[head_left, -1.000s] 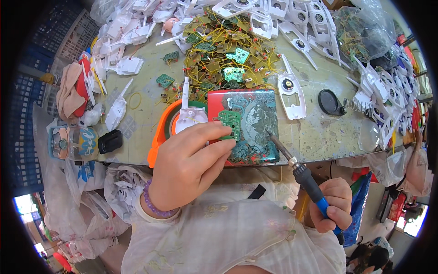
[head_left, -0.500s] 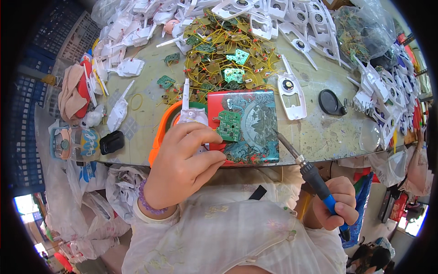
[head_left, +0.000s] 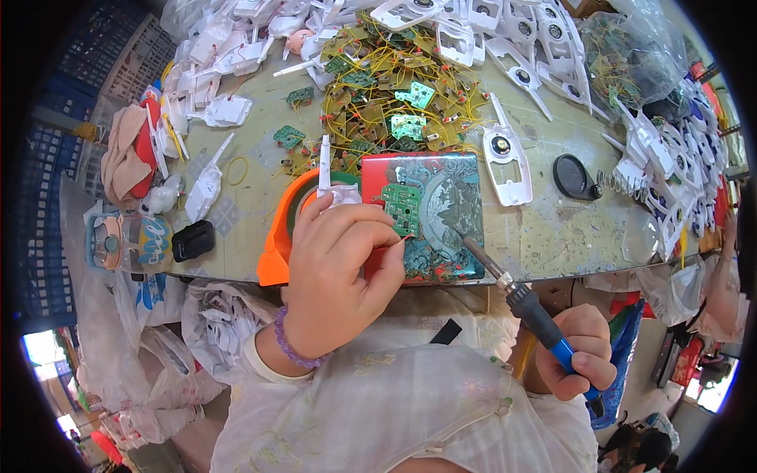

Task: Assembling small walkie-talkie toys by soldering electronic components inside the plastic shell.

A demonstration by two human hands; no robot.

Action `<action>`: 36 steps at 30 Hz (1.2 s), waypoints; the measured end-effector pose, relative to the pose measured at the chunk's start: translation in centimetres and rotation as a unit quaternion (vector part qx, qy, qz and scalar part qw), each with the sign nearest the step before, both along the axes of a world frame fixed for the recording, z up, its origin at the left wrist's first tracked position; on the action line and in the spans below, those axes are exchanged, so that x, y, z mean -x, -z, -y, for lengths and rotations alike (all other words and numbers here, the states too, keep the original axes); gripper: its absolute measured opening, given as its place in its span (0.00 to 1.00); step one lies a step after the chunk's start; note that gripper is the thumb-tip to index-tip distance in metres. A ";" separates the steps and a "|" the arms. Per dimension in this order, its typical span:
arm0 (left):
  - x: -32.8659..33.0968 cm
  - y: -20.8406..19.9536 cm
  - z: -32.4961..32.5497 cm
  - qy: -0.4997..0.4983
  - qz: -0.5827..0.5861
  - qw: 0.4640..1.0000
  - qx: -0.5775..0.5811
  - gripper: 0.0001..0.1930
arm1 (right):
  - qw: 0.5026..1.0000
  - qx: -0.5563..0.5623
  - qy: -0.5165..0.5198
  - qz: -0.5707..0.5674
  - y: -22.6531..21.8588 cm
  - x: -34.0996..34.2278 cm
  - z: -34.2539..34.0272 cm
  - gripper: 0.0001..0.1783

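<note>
My left hand (head_left: pixel 335 276) is closed in a pinch beside a green circuit board (head_left: pixel 402 206). A tiny red tip shows at its fingertips; what they hold is too small to name. The board lies on a flat red and teal patterned piece (head_left: pixel 453 189) at the table's front edge. My right hand (head_left: pixel 576 355) is wrapped round the blue grip of a soldering iron (head_left: pixel 536 315), whose tip points up and left over the patterned piece's right side. A white plastic housing (head_left: pixel 335 185) and an orange tape dispenser (head_left: pixel 276 244) stand behind my left hand, partly hidden by it.
A heap of circuit boards with yellow wires (head_left: pixel 378 87) lies beyond the work spot. White housings (head_left: pixel 229 51) pile up at the far left, far right and right. One white housing (head_left: pixel 507 169) and a round black part (head_left: pixel 572 175) lie to the right; a black case (head_left: pixel 193 240) to the left.
My left hand has shifted slightly right, its thumb and forefinger now pinched together near the board's lower edge. The soldering iron has moved a little left and down.
</note>
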State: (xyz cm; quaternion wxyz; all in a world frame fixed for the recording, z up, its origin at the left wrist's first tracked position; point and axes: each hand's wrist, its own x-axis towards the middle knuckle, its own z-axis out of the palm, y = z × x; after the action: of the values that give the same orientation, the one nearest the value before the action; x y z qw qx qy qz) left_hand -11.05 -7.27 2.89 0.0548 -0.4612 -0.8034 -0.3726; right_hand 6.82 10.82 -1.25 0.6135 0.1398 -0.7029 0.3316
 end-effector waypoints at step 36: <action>0.6 -0.9 -0.8 0.016 -0.056 0.997 0.056 0.07 | 0.991 -0.025 -0.114 0.065 -0.9 2.3 -0.7 0.17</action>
State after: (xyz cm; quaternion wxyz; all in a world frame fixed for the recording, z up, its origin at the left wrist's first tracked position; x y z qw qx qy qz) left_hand -11.67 -6.44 3.76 0.0674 -0.4964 -0.8113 -0.3015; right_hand 4.49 11.56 -0.37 0.5209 0.2130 -0.7288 0.3899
